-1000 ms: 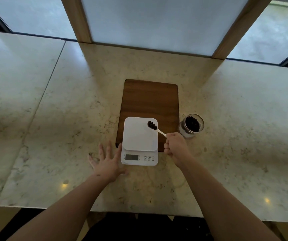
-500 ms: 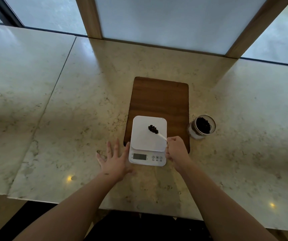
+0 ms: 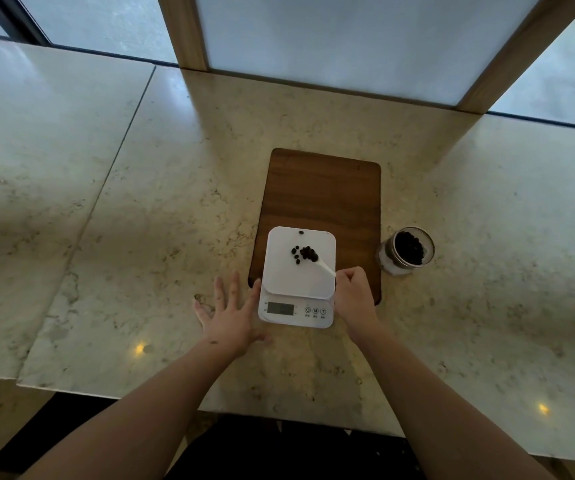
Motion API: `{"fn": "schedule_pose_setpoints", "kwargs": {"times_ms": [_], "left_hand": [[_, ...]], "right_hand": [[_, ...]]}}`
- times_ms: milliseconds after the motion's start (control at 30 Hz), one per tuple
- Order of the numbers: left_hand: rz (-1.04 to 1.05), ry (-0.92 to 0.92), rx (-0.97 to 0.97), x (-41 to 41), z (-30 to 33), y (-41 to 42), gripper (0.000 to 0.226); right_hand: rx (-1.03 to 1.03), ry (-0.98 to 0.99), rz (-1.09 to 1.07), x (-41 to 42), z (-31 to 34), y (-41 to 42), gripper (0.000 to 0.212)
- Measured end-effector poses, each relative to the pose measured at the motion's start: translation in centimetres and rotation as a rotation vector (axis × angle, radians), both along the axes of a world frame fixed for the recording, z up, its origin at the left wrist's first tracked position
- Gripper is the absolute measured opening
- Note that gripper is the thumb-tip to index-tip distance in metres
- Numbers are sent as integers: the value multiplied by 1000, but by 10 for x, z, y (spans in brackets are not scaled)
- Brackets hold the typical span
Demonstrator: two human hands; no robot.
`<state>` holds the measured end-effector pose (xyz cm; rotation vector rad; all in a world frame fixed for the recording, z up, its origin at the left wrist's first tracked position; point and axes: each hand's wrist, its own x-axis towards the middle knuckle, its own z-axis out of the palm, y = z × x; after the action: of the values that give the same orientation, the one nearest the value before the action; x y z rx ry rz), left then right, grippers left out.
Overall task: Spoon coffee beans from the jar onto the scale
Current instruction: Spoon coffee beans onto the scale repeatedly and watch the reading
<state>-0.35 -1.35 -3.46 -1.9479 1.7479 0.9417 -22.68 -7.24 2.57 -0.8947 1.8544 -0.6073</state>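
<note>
home kitchen or café: marble counter (image 3: pixel 487 237), wooden board (image 3: pixel 320 192), kitchen scale (image 3: pixel 296 282).

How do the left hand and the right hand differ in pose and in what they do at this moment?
The left hand is open, fingers spread, lying flat on the marble counter; the right hand is closed in a fist around the white spoon. The left hand holds nothing, beside the scale; the right hand holds the spoon over the platform among the coffee beans. Both are bare and flank the scale.

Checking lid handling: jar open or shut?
Open. The jar stands upright on the counter with no lid on its mouth; dark coffee beans show inside.
</note>
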Motion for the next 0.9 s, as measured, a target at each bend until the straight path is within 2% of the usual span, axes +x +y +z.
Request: {"fn": "schedule_pose_setpoints", "kwargs": {"times_ms": [167,467,667,900], "left_hand": [[2,2,-3,0,3,0,123],[-11,12,-8,0,9,0,121],[-13,10,2,0,9,0,122],[-9,2,3,-1,8,0,124]], "right_hand": [[-105,114,93,1,1,3,15],[-161,438,459,-3,-2,10,23],[-280,481,461,-7,5,8,30],[-354,506,411,-9,11,-12,28]]}}
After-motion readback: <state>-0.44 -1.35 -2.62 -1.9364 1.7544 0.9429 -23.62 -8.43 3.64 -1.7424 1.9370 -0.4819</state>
